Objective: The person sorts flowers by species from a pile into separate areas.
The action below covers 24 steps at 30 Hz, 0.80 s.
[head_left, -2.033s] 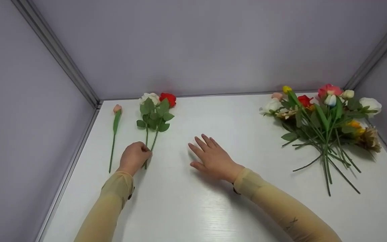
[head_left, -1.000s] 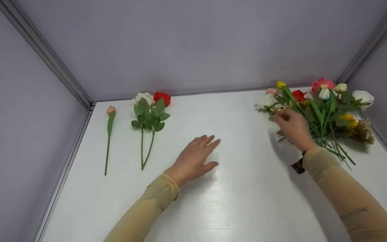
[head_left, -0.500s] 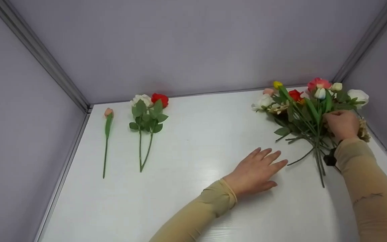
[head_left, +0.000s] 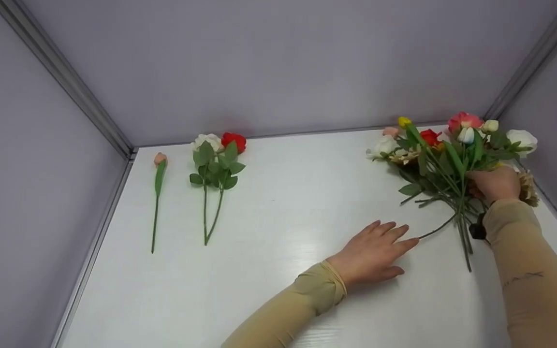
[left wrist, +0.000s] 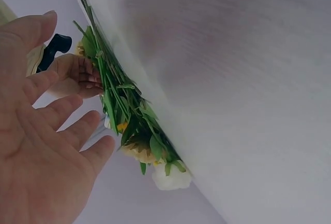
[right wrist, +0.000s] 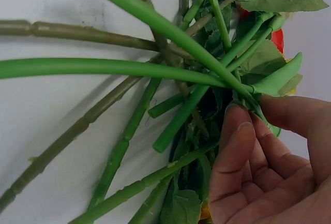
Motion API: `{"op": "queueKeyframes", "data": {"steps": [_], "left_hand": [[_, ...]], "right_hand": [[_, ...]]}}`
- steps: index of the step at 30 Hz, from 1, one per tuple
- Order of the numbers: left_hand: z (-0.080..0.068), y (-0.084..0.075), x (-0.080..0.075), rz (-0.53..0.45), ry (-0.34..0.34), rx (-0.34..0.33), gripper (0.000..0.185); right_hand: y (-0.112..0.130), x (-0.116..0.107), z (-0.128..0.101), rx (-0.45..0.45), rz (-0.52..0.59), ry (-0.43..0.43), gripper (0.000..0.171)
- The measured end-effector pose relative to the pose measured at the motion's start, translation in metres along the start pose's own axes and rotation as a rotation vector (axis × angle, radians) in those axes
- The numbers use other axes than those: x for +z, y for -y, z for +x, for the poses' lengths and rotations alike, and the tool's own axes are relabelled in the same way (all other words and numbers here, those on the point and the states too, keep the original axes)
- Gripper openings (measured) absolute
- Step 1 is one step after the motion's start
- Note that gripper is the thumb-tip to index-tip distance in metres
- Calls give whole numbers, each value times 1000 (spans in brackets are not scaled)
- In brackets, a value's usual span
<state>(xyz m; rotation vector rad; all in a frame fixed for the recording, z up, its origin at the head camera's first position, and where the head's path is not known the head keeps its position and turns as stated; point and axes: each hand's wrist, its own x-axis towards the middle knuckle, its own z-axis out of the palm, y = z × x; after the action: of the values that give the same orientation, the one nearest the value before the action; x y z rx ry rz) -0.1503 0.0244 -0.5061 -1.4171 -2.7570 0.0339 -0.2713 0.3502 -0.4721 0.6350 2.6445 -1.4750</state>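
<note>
At the right of the head view, my right hand point(head_left: 497, 184) reaches into a pile of artificial flowers. In the right wrist view, its thumb and fingertips pinch a smooth green tulip stem point(right wrist: 239, 85) near the base of its leaf. A white-and-blue tulip point(head_left: 466, 136) lies just above that hand; I cannot tell whether the pinched stem belongs to it. My left hand point(head_left: 374, 253) hovers palm down over the table, fingers spread, holding nothing. Its fingertips are near the end of a thin dark stem point(head_left: 438, 227). A yellow tulip point(head_left: 404, 122) and a pink flower point(head_left: 464, 122) top the pile.
On the white table point(head_left: 278, 203), a white rose point(head_left: 208, 143) and a red rose point(head_left: 234, 142) lie side by side at the left. A single peach tulip point(head_left: 159, 166) lies further left. Grey panels point(head_left: 283, 67) enclose the back and sides.
My left hand has left the rose stems and moved right across the table. My right hand has gone from mid-table into the flower pile, where it now pinches a tulip stem.
</note>
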Motion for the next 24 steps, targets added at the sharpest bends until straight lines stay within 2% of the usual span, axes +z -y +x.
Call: {"op": "queueKeyframes", "data": {"steps": [7, 12, 16, 20, 22, 24], "left_hand": [[0, 0, -3, -13, 5, 21, 70], [1, 1, -3, -23, 4, 23, 69], [1, 3, -2, -57, 0, 0, 64], [0, 8, -3, -150, -6, -61, 57], [-1, 12, -4, -237, -21, -106, 52], [-5, 16, -5, -365, -50, -167, 46]], "right_hand": [[-3, -2, 3, -20, 95, -12, 23], [-6, -6, 6, 49, 183, 27, 20], [-2, -10, 3, 115, 341, 48, 15], [10, -7, -8, 131, 526, 55, 8], [18, -1, -16, 106, 574, 76, 9], [25, 8, -23, 58, 598, 106, 8]]}}
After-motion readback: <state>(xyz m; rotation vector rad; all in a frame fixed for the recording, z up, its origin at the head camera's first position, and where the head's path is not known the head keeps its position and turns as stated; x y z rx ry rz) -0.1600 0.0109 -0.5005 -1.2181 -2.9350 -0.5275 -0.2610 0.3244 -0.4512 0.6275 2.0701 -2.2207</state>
